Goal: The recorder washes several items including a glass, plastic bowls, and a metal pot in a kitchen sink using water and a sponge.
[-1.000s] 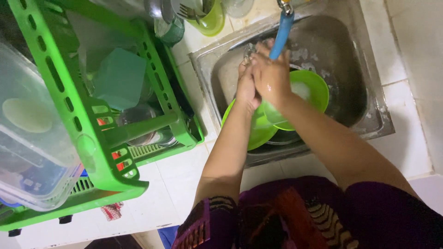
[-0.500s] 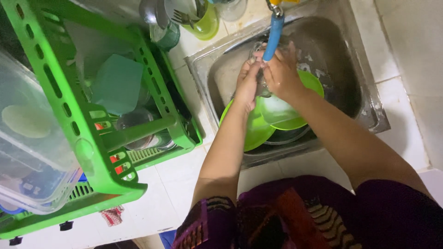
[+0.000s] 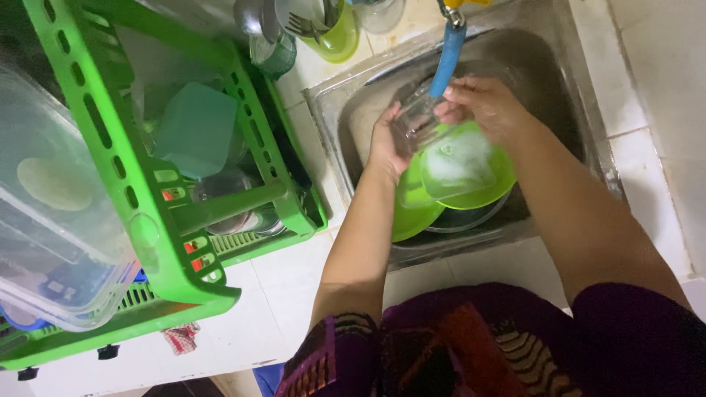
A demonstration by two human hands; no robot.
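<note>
Glass (image 3: 415, 125) was held in sink (image 3: 559, 81) under tap hose (image 3: 447, 59), above stacked bowls (image 3: 471, 173). Dish rack (image 3: 176, 242) stood left of sink; cutlery cup (image 3: 334, 33) behind rack.

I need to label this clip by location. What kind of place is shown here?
Most likely a home kitchen, at the washing-up spot. A steel sink holds green bowls under a tap, and a green dish rack stands beside it on white tiles.
</note>
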